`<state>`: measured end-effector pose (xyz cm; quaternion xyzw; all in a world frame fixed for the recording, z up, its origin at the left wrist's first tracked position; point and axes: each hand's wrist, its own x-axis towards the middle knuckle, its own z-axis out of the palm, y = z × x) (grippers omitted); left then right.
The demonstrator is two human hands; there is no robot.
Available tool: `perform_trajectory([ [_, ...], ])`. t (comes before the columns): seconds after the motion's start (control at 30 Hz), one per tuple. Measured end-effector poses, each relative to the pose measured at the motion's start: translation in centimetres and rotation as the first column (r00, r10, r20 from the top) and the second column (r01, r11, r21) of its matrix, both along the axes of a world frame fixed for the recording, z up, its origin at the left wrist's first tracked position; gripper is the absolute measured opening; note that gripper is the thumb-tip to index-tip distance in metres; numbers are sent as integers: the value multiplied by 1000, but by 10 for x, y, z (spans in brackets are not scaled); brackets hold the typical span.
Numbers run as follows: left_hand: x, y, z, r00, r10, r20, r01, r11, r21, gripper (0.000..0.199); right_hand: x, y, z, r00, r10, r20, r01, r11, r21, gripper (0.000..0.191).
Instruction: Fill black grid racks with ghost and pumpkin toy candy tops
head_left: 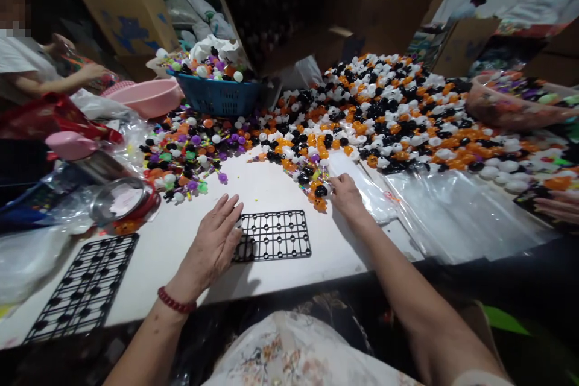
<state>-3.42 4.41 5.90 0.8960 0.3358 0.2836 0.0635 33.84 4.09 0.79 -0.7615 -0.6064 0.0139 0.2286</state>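
A black plastic grid tray (275,235) with rows of round holes lies flat on the white table. Over its left end rests my left hand (212,244), palm down with the fingers stretched out; it covers that end of the grid. My right hand (348,196) is closed, thumb and finger pinched at a small cluster of orange, black and white novelty pieces (320,193), some shaped like pumpkins. What exactly sits between those fingertips is too small to tell. Behind the cluster, a large heap of similar pumpkin, skull and black pieces (380,96) spreads across the table.
A second black grid (85,283) lies at left, near a steel bowl (118,199) and pink-lidded flask (84,154). Mixed colourful pieces (185,151) lie below a blue basket (217,93). Clear plastic bags (461,211) cover the right. Another person's hand (558,206) shows far right; a co-worker (34,66) stands left.
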Motion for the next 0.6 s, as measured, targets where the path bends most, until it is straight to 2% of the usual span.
perform_trajectory([
  [0.1,2,3,-4,1000,21,-17,-22,998,-65,47,14,5,-11,998,65,-3,-65,994,-87,37],
  [0.17,2,2,-5,999,47,7,-46,992,-115,48,8,10,-12,995,83,-48,-86,995,-54,33],
  [0.23,1,-1,-5,997,70,27,-64,985,-163,49,-10,16,-9,986,97,-139,-95,995,20,26],
  [0.3,0,-2,-3,996,83,33,-75,976,-204,50,-40,22,-6,946,137,-296,-120,990,72,21],
  [0.33,0,-3,-3,996,84,30,-75,973,-217,51,-60,24,-5,907,168,-386,-152,986,72,20],
  [0.37,-1,-3,-2,996,80,25,-72,971,-226,52,-82,27,-5,825,210,-525,-202,977,73,20],
  [0.43,-1,-3,-2,998,61,18,-56,972,-227,53,-126,35,-9,596,270,-756,-345,936,62,21],
  [0.47,0,-2,-1,999,52,15,-48,974,-223,54,-146,39,-11,524,289,-801,-397,915,70,20],
  [0.53,0,-2,-2,999,44,11,-40,976,-215,55,-177,48,-16,479,308,-822,-451,890,71,14],
  [0.6,0,-3,-2,999,44,9,-41,977,-211,56,-194,54,-19,501,309,-808,-477,878,40,10],
])
